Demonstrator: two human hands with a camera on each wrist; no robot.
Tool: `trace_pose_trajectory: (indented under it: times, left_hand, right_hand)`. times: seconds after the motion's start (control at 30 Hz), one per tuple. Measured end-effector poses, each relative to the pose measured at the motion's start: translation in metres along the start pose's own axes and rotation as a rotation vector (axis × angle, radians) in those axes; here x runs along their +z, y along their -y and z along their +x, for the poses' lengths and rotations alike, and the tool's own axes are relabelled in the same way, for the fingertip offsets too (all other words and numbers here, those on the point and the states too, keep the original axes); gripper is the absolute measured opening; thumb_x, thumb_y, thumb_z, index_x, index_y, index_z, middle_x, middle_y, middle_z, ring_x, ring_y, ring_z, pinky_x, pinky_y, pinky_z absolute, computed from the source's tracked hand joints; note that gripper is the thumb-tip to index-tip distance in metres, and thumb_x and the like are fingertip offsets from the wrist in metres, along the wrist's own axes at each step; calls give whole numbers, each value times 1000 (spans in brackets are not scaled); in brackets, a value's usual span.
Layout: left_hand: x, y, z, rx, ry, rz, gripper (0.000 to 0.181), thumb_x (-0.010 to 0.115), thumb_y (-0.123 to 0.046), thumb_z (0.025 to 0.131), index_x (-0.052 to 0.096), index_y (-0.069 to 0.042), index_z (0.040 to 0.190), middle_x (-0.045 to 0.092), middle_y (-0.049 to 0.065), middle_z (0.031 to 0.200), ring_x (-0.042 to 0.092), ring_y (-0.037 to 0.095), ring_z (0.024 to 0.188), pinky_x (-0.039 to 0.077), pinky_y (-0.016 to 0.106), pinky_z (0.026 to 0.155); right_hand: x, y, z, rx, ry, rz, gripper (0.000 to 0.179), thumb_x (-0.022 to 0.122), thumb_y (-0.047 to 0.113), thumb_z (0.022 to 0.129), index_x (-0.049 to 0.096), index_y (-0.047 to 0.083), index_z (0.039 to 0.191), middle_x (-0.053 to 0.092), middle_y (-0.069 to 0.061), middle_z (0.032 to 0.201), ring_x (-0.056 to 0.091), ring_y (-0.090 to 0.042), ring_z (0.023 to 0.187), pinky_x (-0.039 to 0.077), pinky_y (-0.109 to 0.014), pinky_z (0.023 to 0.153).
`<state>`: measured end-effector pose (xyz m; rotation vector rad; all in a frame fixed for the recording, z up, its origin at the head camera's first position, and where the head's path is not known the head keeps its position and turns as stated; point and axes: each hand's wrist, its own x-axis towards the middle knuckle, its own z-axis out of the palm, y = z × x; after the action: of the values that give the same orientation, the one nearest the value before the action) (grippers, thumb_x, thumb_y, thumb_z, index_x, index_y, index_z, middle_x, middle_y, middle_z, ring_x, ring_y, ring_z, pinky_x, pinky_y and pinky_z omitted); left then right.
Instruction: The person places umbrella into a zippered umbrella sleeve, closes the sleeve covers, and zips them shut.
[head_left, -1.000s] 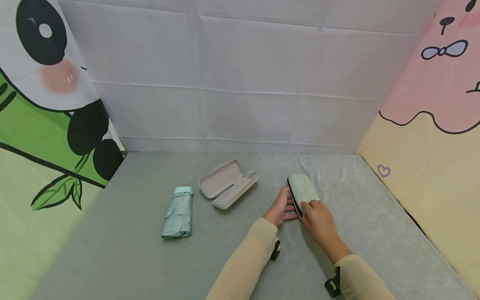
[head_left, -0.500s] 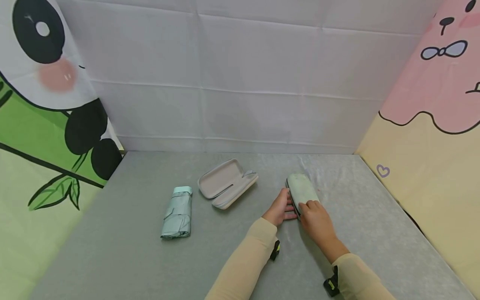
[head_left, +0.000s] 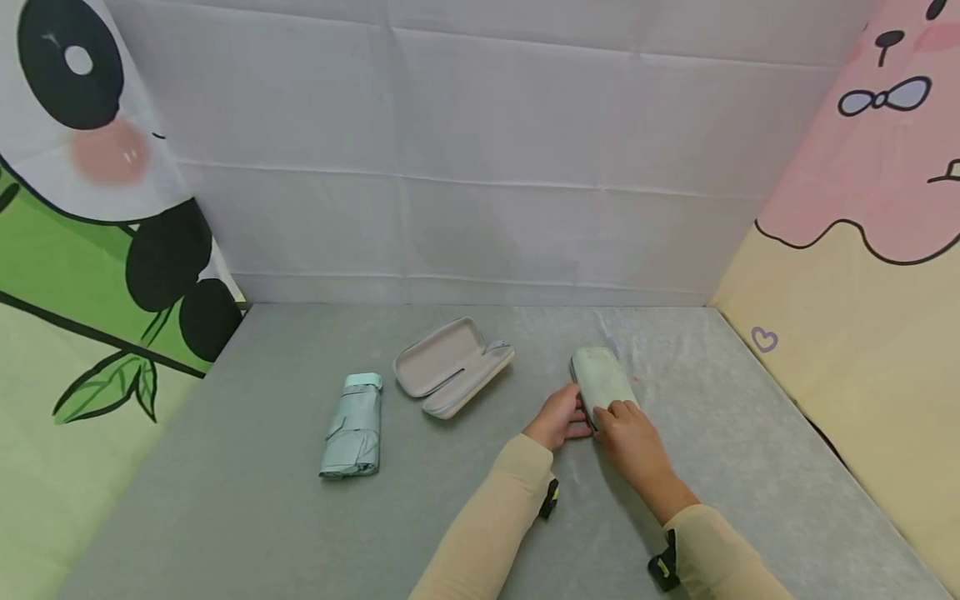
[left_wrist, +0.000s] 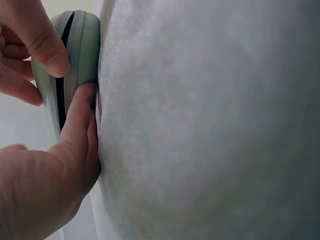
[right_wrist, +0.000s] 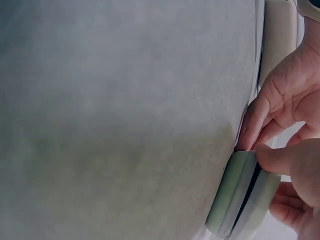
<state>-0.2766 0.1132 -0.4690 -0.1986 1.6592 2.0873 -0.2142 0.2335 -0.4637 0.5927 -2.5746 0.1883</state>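
A pale green glasses case (head_left: pixel 602 377) lies on the grey cloth at the right, its lid slightly raised. Along its side a narrow dark gap shows between the two shells, edged by grey zipper tape, in the left wrist view. My right hand (head_left: pixel 637 450) pinches the lid at the near end, thumb at the gap and fingers on top. On the left side, my left hand (head_left: pixel 553 417) touches the lower shell (left_wrist: pixel 89 60) with its fingers fairly straight. The inside of the case is hidden.
A beige glasses case (head_left: pixel 472 383) lies spread wide at the middle, a bit of pale cloth at its far end. Left of it lies a folded light teal umbrella (head_left: pixel 352 433). A white backdrop (head_left: pixel 480 167) closes off the back; printed drapes flank the grey tabletop (head_left: pixel 262 533).
The dark gap along the green case's left side has narrowed as the lid came down. My right hand has shifted slightly left; the left hand stays at the side.
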Motion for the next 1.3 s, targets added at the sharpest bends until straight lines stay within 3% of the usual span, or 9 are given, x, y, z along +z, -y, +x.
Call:
trace_pose_trajectory:
  times: [0.17, 0.43, 0.67, 0.87, 1.0, 1.1, 1.2, 1.3]
  left_hand:
    - [-1, 1, 1, 18, -8, 41, 31, 40, -11, 92, 53, 2, 117, 55, 12, 96, 57, 24, 88, 54, 39, 73]
    - [3, 4, 2, 52, -8, 120, 35, 46, -10, 94, 51, 3, 126, 53, 10, 91, 54, 20, 83, 54, 38, 73]
    - [9, 3, -3, 81, -73, 205, 46, 62, -17, 90, 49, 1, 130, 57, 13, 113, 61, 24, 93, 54, 34, 71]
    - [12, 1, -7, 117, -140, 297, 61, 71, -21, 84, 43, -1, 133, 54, 16, 115, 64, 23, 80, 55, 31, 64]
    - [13, -2, -8, 156, -146, 349, 73, 72, -19, 83, 33, -13, 144, 47, 20, 128, 61, 20, 72, 54, 32, 60]
    - [13, -4, -9, 168, -139, 389, 72, 71, -16, 83, 35, -22, 145, 44, 18, 135, 57, 18, 64, 53, 32, 58]
    - [12, -3, -9, 179, -127, 431, 67, 70, -15, 84, 39, -22, 143, 44, 17, 136, 55, 17, 59, 52, 31, 55]
    - [11, -1, -9, 189, -114, 429, 67, 69, -14, 84, 38, -19, 144, 43, 20, 136, 59, 19, 61, 53, 31, 54]
  right_hand:
    - [1, 0, 0, -11, -12, 2, 34, 82, -1, 63, 68, -3, 94, 51, -10, 76, 49, -28, 71, 47, -39, 62]
    - [1, -1, -2, -37, -66, -10, 36, 84, -3, 58, 68, -3, 91, 50, -10, 74, 48, -27, 68, 46, -37, 60]
    - [-2, -2, -2, -28, -48, -4, 33, 85, 1, 59, 67, 0, 87, 52, -10, 75, 49, -27, 68, 46, -36, 58]
    - [-5, -3, -2, -9, 10, 15, 33, 84, 3, 62, 66, 0, 90, 55, -10, 78, 53, -28, 71, 47, -37, 61]
    - [-5, -3, -2, -22, -21, 27, 26, 78, -3, 66, 67, -1, 89, 57, -10, 77, 54, -28, 71, 48, -37, 61]
    - [-6, -2, -3, -52, -36, 10, 23, 73, -5, 67, 66, -1, 88, 58, -10, 78, 54, -28, 70, 48, -37, 60]
    - [-8, 0, -5, -67, -24, 5, 22, 70, -5, 67, 66, -2, 88, 59, -10, 77, 55, -27, 69, 48, -37, 60]
    - [-15, -2, -6, -29, 34, 87, 21, 69, -4, 71, 68, -3, 91, 63, -11, 81, 58, -27, 74, 49, -39, 65]
